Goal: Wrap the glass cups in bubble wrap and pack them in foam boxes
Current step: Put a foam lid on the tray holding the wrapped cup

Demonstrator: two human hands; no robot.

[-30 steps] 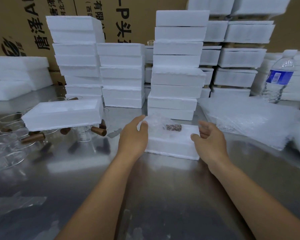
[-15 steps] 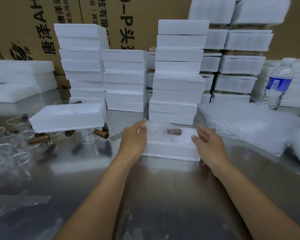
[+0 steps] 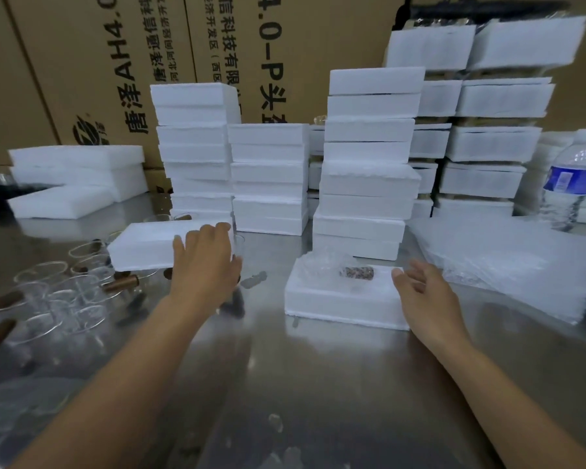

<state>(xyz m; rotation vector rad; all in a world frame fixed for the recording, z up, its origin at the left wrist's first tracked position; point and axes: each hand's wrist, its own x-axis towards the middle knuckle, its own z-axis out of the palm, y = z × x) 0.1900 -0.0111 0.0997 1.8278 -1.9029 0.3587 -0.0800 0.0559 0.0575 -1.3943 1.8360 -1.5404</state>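
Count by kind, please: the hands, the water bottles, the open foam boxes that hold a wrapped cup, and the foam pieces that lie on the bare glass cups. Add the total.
Hands: 2, left hand and right hand
Water bottle: 1
Open foam box with wrapped cup: 1
Foam piece on glass cups: 1
Total: 5

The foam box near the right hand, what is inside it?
A bundle of bubble wrap lies in the foam box, with a brown handle showing through it. The rest of what is wrapped is hidden by the wrap.
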